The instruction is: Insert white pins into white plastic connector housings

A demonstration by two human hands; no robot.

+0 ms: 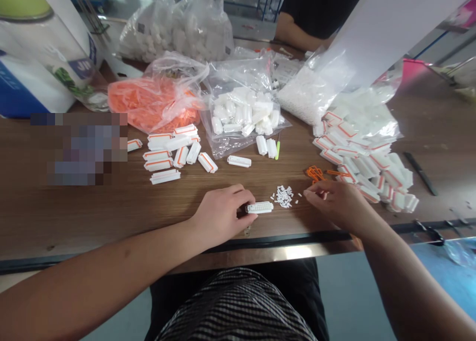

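My left hand (223,213) is closed on a white plastic connector block (259,207), holding it on its side just above the wooden table (111,217). My right hand (336,202) rests to the right with fingertips pinched together near a small heap of tiny white pins (284,196); what the pinch holds is too small to make out. A few orange clips (315,172) lie just beyond the right hand.
Finished white-and-orange blocks lie in a group (171,152) at the left and a larger pile (366,157) at the right. Bags of orange parts (156,100) and white blocks (243,113) sit behind. Another person's arm (297,31) is across the table. A dark tool (420,172) lies far right.
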